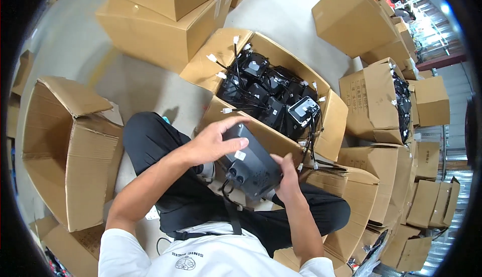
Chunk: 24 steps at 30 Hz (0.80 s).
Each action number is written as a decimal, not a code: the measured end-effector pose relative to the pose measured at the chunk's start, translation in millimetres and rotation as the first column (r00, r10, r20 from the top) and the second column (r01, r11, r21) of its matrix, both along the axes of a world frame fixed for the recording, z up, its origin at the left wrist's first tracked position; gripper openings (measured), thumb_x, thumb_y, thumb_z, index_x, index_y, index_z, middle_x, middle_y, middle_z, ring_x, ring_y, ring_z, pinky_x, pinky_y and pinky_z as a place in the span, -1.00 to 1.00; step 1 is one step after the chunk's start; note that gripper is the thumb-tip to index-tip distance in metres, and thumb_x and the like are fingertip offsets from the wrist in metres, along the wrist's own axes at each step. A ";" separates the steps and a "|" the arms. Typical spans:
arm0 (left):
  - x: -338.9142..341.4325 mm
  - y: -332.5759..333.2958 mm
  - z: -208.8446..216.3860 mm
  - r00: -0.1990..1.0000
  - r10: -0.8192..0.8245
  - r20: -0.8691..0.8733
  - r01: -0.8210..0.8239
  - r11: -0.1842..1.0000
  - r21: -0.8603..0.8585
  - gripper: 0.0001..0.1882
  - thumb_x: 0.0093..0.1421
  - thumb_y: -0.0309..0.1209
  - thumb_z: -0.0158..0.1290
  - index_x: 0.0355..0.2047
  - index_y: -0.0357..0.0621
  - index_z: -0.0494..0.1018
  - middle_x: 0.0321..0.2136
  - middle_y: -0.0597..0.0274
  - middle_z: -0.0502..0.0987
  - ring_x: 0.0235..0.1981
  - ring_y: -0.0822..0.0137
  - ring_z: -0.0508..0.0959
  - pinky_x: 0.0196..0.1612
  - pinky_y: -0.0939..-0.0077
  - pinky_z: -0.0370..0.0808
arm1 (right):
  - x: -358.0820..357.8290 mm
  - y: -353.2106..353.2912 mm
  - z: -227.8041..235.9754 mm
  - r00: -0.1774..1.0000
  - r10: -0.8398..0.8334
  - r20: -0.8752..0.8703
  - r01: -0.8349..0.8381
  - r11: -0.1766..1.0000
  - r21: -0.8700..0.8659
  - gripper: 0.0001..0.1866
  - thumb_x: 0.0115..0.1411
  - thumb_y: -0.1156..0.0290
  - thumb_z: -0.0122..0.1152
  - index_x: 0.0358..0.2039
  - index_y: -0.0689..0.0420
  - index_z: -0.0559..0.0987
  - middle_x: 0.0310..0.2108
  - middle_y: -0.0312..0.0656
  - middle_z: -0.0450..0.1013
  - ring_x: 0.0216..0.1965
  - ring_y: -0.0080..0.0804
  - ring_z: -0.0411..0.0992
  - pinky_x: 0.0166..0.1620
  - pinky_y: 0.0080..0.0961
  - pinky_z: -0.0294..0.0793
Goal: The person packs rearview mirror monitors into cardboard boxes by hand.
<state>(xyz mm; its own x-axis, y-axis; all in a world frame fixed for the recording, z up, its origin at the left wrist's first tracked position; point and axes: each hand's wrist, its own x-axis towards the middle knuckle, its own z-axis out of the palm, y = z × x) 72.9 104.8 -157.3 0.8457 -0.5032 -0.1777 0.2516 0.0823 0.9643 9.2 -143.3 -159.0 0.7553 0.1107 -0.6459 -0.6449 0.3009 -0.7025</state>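
Observation:
A dark grey plastic housing (251, 169) with a small white sticker, two round fittings and a black cable is held tilted above my lap. My left hand (218, 141) grips its upper left end, thumb lying across the face. Along its right side my right hand (288, 179) is closed on the edge, some fingers hidden behind it. Just beyond stands an open cardboard box (326, 121) filled with black plastic units (273, 108), their black cables and white connectors sticking out. One unit with a shiny grey face (303, 109) lies on top at the right.
An open cardboard box (47, 146) stands at my left. Large closed boxes (145, 31) are stacked at the far left. More cartons (369, 96) crowd the right side, one showing black parts. Grey floor (281, 6) shows between the boxes.

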 end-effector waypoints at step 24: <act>229.3 -116.4 -203.1 0.686 0.588 0.429 -0.530 0.001 0.848 -0.62 0.21 -0.29 0.09 -0.09 -0.33 0.38 -0.15 -0.25 0.58 -0.16 -0.15 0.63 -0.05 0.03 0.56 | -40.7 -57.9 -20.8 0.980 0.089 0.179 -0.075 0.994 -0.081 -0.38 0.19 0.35 0.37 0.19 0.31 0.38 -0.06 -0.14 0.52 -0.10 -0.48 0.48 0.04 -0.49 0.46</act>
<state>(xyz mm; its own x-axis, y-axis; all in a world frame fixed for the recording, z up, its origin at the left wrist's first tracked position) 302.2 -11.6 -360.4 0.7589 0.6402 -0.1195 0.6089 -0.6325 0.4788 -31.5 -201.2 -179.8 0.8513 0.1348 -0.5070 -0.5245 0.1958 -0.8286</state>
